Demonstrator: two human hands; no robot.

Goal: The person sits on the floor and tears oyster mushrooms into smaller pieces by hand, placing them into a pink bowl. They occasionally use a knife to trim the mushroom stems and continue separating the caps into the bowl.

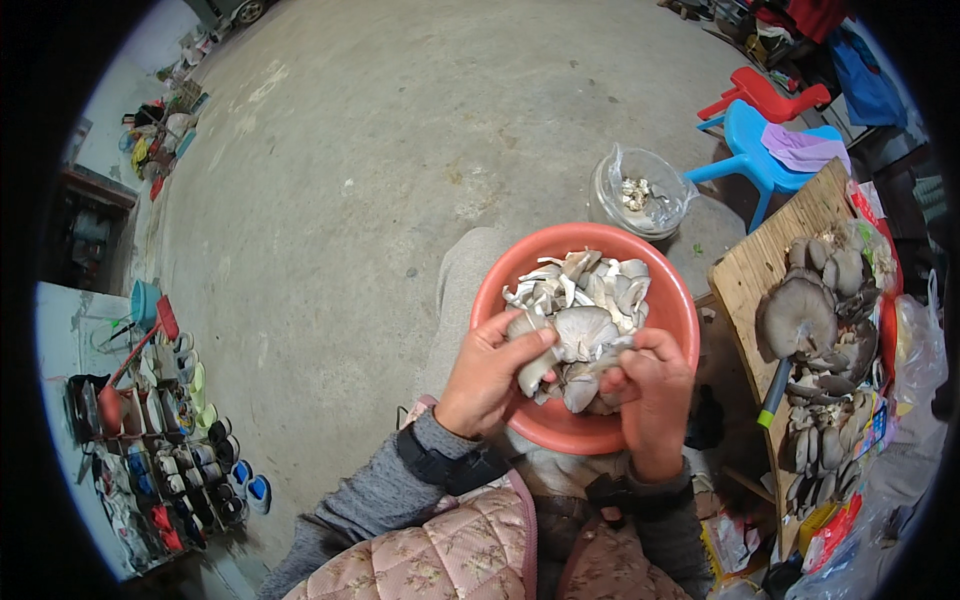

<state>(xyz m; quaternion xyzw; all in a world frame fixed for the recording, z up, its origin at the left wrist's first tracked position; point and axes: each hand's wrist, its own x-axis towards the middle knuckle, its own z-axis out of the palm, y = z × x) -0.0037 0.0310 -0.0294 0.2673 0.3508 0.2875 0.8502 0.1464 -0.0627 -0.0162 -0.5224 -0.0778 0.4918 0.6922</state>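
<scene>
A red plastic basin (679, 315) rests on my lap, holding a heap of torn oyster mushroom pieces (581, 281). Over the basin, my left hand (491, 367) pinches a grey oyster mushroom piece (537, 366) between thumb and fingers. My right hand (654, 390), slightly blurred, has its fingertips on a thin mushroom strip (616, 351) at the right of the heap. A wide pale mushroom cap (583, 334) lies between the two hands, its gills showing. My right fingers partly hide what they hold.
On my right, a wooden board (739, 300) carries clustered oyster mushrooms (829, 435) and a knife with a green-tipped handle (776, 394). Beyond the basin stands a bag-lined bin (641, 191) with scraps. Blue (750, 146) and red (772, 97) plastic chairs stand behind. A shoe rack (161, 465) is at left.
</scene>
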